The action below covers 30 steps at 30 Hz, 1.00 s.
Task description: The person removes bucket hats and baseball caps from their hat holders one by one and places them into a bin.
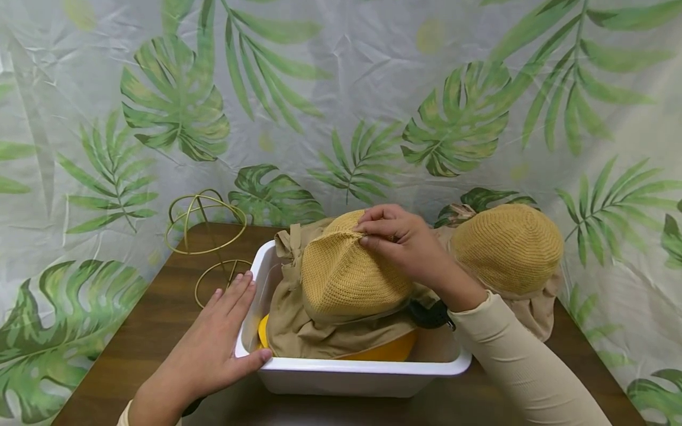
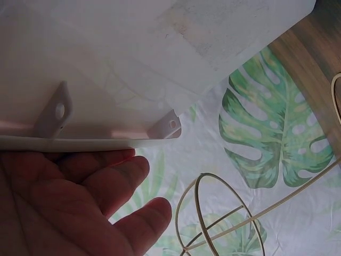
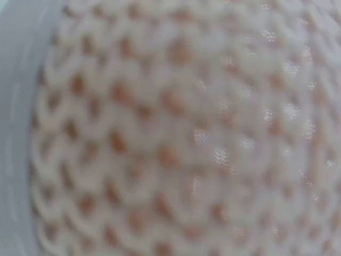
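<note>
Head view, right hand: The crown of the knit hat (image 1: 354, 278) is pinched between the thumb and fingers of the right hand (image 1: 402, 236).
Head view, hat position: The hat is seated in the white bin (image 1: 351, 368), with its crown raised above the rim; the crown is drawn into a peak at the pinch.
Head view, bin contents: Tan cloth (image 1: 298, 337) is gathered around the hat's lower edge; a yellow item (image 1: 386, 348) is partly exposed beneath it.
Head view, left hand: The bin's left end is touched by the left hand (image 1: 210, 343), fingers extended, thumb laid at the front corner.
Head view, hand spacing: The hands are held apart.
Head view, tabletop items: On the dark wood tabletop (image 1: 133, 349), a gold wire frame (image 1: 205, 252) is placed left of the bin; a second knit hat (image 1: 511, 248) is located to its right.
Head view, background: A leaf-print cloth (image 1: 367, 89) is hung behind.
Left wrist view: The fingers are placed against the rim's outer side, near perforated brackets (image 2: 58, 112).
Right wrist view: Blurred knit fabric (image 3: 160, 138) is shown beside a pale band (image 3: 18, 133); the grip cannot be determined here.
</note>
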Available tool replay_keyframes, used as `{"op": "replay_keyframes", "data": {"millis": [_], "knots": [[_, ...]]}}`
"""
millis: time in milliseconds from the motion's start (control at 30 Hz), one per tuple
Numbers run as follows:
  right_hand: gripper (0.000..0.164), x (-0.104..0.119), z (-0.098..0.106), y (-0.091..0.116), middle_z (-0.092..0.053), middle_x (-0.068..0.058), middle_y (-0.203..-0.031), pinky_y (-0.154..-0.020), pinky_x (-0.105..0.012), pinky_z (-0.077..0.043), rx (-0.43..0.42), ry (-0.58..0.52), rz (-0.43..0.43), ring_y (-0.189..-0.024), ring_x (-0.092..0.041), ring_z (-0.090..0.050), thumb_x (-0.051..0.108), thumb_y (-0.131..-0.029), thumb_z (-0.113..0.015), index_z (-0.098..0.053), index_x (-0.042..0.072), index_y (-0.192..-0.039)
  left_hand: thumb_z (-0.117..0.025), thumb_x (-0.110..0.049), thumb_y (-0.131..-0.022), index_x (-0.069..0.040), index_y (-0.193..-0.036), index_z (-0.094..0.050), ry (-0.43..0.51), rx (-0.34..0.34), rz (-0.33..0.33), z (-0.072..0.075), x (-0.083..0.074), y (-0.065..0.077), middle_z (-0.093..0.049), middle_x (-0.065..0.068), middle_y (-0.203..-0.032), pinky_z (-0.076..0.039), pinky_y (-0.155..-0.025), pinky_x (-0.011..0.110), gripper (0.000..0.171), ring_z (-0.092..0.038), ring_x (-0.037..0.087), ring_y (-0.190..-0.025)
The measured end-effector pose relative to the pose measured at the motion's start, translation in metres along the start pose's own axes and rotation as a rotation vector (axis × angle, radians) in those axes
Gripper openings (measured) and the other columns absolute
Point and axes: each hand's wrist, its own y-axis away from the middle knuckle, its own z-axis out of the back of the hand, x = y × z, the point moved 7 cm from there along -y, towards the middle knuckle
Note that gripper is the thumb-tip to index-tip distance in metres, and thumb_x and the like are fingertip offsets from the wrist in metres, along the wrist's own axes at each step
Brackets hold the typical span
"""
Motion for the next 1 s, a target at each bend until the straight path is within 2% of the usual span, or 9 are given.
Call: {"op": "replay_keyframes", "data": {"millis": [267,767,1000], "knots": [[0.02,-0.008,-0.008,0.001,-0.063,-0.008,-0.118,-0.088,-0.031,-0.048,0.106,-0.027,-0.047,-0.113,-0.023,-0.054,0.001,-0.09,-0.069,-0.076,0.002,-0.109,-0.063,-0.063,-0.084,0.009,-0.145,-0.041,-0.004,-0.008,-0.005,0.002,-0.001,-0.001,-0.035,0.021,-0.156,-0.032,-0.108,0.058,0.097,-0.032,0.036,-0.143],[0.022,-0.008,-0.022,0.007,-0.062,0.0,-0.118,-0.084,-0.034,-0.049,0.272,0.012,-0.008,-0.11,-0.018,-0.053,0.008,-0.091,-0.07,-0.077,0.01,-0.112,-0.061,-0.064,-0.085,0.009,-0.146,-0.04,0.008,-0.016,-0.01,0.004,-0.002,-0.001,-0.034,0.021,-0.156,-0.032,-0.109,0.056,0.098,-0.032,0.037,-0.143],[0.026,-0.008,-0.031,0.009,-0.063,0.001,-0.12,-0.087,-0.032,-0.051,0.359,0.026,0.036,-0.113,-0.017,-0.055,0.006,-0.091,-0.07,-0.075,0.01,-0.116,-0.06,-0.065,-0.086,0.009,-0.146,-0.04,0.009,-0.02,-0.011,0.004,-0.003,-0.001,-0.035,0.021,-0.155,-0.033,-0.109,0.056,0.098,-0.033,0.036,-0.142]]}}
